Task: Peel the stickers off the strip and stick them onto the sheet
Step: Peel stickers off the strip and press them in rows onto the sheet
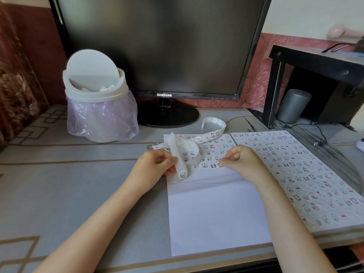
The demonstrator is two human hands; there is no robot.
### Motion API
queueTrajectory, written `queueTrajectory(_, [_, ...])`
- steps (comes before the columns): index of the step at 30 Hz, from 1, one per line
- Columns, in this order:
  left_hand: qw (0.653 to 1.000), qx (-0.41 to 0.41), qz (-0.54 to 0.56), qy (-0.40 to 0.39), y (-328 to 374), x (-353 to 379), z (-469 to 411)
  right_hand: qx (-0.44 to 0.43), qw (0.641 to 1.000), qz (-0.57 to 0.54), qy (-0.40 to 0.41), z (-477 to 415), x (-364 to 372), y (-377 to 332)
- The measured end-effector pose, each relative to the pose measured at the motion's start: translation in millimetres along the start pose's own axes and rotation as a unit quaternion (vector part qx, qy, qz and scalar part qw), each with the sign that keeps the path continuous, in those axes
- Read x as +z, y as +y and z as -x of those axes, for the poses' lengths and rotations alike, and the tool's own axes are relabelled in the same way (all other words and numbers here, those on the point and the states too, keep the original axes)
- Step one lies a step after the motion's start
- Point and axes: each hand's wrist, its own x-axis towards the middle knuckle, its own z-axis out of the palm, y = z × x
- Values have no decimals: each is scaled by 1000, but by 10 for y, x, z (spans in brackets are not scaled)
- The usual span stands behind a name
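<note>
Pinching the strip between thumb and curled fingers, the left hand holds it at the left edge of the sheet. Just below the thumb hangs one round cartoon sticker. From that grip the strip loops up and over, then runs back across the top of the sheet, showing more printed rounds, and ends in a bare curl beside the monitor's foot. The right hand is curled into a loose fist, its thumb and forefinger tips pressed to the sheet at the right end of the lowest row of stickers; whether a sticker lies under them cannot be made out. Rows of small cartoon stickers fill the sheet's upper part, and its lower part is plain white. Touching its right edge lies a thicker pad covered in the same figures. Behind stands a dark monitor lettered "SAMSUNG", and to its left a white swing-lid bin lined with a lilac bag, all on a grey table.
</note>
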Motion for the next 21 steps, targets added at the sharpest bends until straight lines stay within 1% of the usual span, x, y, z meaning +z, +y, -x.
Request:
queueTrajectory(3, [1000,2,-5,0,9,0,7,-1,1000,24,6,-29,14,32])
queueTrajectory(7, [1000,1,-5,0,23,1,13,-9,1000,26,16,-19,11,22])
queueTrajectory(10, [1000,3,4,6,42,0,19,-59,997,-24,34,44,43,-105])
queueTrajectory(11, [1000,3,12,9,46,-3,21,-87,994,-57,22,76,63,-171])
queueTrajectory(13, [999,4,35,13,59,-8,25,-146,982,-114,-32,155,111,-317])
queueTrajectory(15, [998,4,59,14,72,-10,30,-185,968,-145,-85,232,173,-432])
queueTrajectory(18, [995,4,98,9,95,-11,40,-216,952,-174,-131,291,268,-503])
queueTrajectory(21, [991,8,130,12,108,-18,46,-219,945,-190,-154,312,342,-513])
